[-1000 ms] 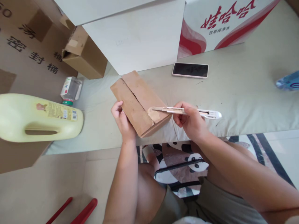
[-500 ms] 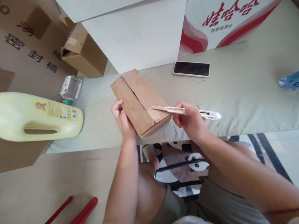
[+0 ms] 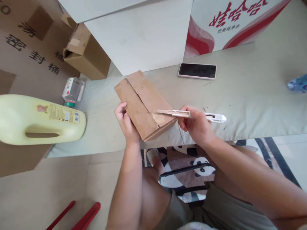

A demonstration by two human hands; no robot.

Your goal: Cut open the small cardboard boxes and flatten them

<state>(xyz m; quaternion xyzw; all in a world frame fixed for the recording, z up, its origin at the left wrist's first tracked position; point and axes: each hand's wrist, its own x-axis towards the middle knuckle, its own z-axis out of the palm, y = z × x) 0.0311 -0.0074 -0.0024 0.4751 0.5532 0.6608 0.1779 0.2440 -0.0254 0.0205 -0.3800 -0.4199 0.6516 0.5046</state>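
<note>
A small brown cardboard box (image 3: 146,99) lies at an angle on the cloth-covered table, its top flaps meeting along a dark seam. My left hand (image 3: 127,124) grips the box's left side, thumb resting on the top edge. In my right hand (image 3: 196,124) is a white utility knife (image 3: 216,118), held between thumb and fingers with its blade extended leftward. The blade tip is over the near end of the seam, by a pale patch of tape or torn paper; whether it touches the cardboard I cannot tell.
A phone (image 3: 197,71) lies behind the knife, before a white box (image 3: 144,41) and a red-and-white carton (image 3: 223,25). On the left are a pale yellow jug (image 3: 14,118), a clear bottle (image 3: 73,90) and a brown box (image 3: 93,54). A blue bottle (image 3: 298,84) is far right.
Almost nothing differs. The knife blade's tip has shifted very slightly near the seam, while both hands keep their holds and the box stays in place.
</note>
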